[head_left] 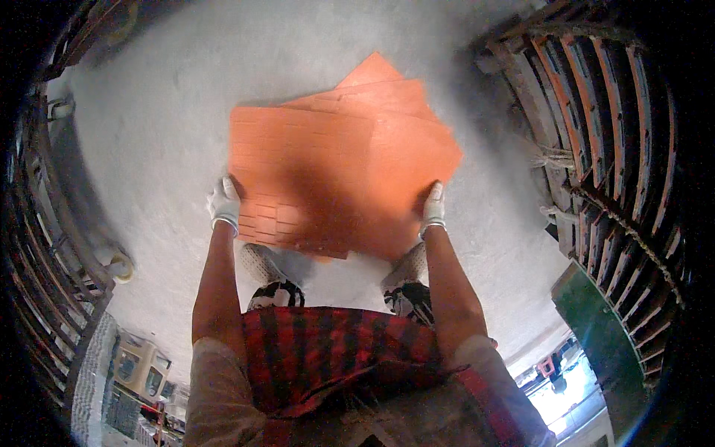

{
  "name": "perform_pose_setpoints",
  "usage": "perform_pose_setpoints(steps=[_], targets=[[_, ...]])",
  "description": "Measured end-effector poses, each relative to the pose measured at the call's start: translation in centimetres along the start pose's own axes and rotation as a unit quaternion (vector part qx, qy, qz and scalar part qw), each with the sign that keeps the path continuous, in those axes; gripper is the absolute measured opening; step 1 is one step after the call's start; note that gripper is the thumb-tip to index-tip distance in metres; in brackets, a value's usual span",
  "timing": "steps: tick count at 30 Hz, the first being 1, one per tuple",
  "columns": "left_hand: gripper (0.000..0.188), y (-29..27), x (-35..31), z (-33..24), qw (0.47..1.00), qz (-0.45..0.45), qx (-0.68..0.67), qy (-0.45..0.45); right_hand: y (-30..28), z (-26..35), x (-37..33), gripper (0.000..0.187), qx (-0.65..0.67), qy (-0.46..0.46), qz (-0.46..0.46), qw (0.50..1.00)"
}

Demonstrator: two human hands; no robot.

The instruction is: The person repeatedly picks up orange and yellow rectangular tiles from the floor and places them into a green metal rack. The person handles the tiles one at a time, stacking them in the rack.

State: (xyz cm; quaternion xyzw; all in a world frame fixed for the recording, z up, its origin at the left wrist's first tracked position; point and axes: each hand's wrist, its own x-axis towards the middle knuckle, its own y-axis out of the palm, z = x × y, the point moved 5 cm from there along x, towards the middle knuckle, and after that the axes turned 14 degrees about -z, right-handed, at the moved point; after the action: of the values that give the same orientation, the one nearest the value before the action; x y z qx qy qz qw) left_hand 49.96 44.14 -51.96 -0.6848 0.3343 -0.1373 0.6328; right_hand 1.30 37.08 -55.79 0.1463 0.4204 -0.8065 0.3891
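Several flat orange sheets (298, 145) are fanned out one over another in front of me, their corners turned different ways. The left part of the top carries short lines like a brick pattern; the right part (410, 149) looks smoother. My left hand (224, 203), in a white glove, grips the left edge, its thumb toward the top. At the right edge my right hand (434, 206), gloved the same way, grips too. Fingers beneath the edges are hidden, and I cannot tell how many sheets each hand holds. A dark shadow lies across the middle.
Below the sheets are my shoes (262, 262) on the grey floor (320, 37). Slatted racks stand on the left (52, 223) and right (596, 134). A green panel (603, 328) is at lower right, and a beige crate-like thing (140, 365) at lower left.
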Motion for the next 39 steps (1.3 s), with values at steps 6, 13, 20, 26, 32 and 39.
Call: perform_pose_setpoints(steps=[6,13,20,26,32,39], targets=[[0.044,2.2,-4.7,-2.0,0.970,0.067,-0.196,-0.127,1.0,-1.6,-2.3,0.070,-0.294,-0.065,-0.063,0.951],[0.045,3.0,-5.8,-0.3,0.977,0.020,-0.205,-0.050,-1.3,5.2,-0.2,0.060,-0.220,0.010,-0.011,0.975],[0.051,2.5,-6.5,-3.5,0.998,-0.011,-0.054,-0.042,1.7,14.8,5.6,0.045,-0.316,-0.382,-0.015,0.869],[0.054,0.8,-9.0,-5.6,0.985,0.075,-0.091,-0.126,4.2,15.2,5.3,0.047,-0.441,-0.330,-0.040,0.834],[0.053,4.9,-13.9,-5.9,0.988,0.137,-0.070,-0.031,2.8,11.4,9.7,0.072,-0.409,-0.267,0.045,0.871],[0.066,6.4,-14.6,-4.9,0.981,0.149,-0.119,-0.034,-0.6,11.8,3.9,0.064,-0.235,-0.127,0.219,0.939]])
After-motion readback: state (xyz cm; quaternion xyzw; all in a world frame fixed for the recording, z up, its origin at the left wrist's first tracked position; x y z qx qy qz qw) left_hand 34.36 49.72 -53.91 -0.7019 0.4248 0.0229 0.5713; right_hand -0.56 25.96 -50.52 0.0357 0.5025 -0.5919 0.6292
